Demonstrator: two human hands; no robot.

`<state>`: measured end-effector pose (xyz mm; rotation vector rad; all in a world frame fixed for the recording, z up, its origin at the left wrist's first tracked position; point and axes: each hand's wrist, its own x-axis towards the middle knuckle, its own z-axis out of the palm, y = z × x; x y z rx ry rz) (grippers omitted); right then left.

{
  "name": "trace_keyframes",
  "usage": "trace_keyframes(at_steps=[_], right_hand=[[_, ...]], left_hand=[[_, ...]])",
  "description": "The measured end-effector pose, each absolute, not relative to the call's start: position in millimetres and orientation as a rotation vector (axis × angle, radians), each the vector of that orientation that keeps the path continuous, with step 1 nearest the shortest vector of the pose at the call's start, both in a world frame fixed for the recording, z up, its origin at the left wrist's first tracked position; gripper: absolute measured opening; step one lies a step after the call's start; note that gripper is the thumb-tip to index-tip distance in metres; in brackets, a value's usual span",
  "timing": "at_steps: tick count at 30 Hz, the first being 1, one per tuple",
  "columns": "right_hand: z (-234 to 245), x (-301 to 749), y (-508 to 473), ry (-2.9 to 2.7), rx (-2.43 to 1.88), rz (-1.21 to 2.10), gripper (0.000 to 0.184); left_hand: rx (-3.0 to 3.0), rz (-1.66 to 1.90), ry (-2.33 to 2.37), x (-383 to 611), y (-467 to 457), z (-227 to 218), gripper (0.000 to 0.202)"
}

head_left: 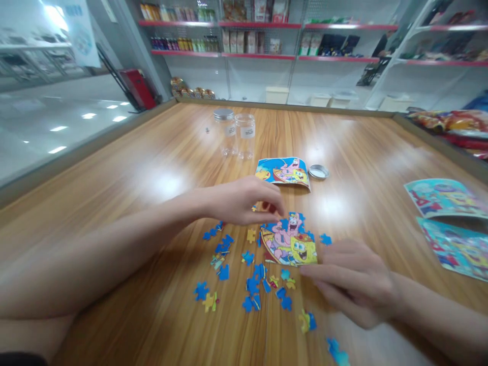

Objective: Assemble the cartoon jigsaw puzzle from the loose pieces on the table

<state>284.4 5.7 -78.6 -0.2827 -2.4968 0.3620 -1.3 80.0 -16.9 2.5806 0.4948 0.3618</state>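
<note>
A partly joined cartoon jigsaw (290, 245) lies on the wooden table (152, 168). Several loose blue and yellow pieces (236, 274) are scattered to its left and in front of it. My left hand (244, 201) hovers over the jigsaw's upper left corner, fingers curled down in a pinch; a small reddish piece shows under the fingertips. My right hand (353, 282) rests at the jigsaw's lower right edge, fingers stretched toward it and touching its corner.
Behind the jigsaw lie a reference picture (284, 172), a metal lid (318, 172) and two clear jars (238, 133), one capped. Two more picture sheets (446, 218) lie at the right. Shop shelves (267, 35) line the back wall.
</note>
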Motion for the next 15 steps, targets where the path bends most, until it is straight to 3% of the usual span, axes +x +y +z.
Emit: trace_keyframes(at_steps=[5,9,15], right_hand=[[-86.0,290.4,16.7,-2.392,-0.451,0.334,0.035],[-87.1,290.3,17.4,-2.376,-0.471,0.322,0.033],[-85.7,291.7,18.0,-2.365,-0.525,0.305,0.035]], left_hand=[[2.637,-0.305,0.957,-24.5,79.2,12.9,0.005],[2.521,-0.732,1.277,-41.5,81.7,20.5,0.022],[2.411,-0.894,1.428,-50.1,98.3,11.6,0.029]])
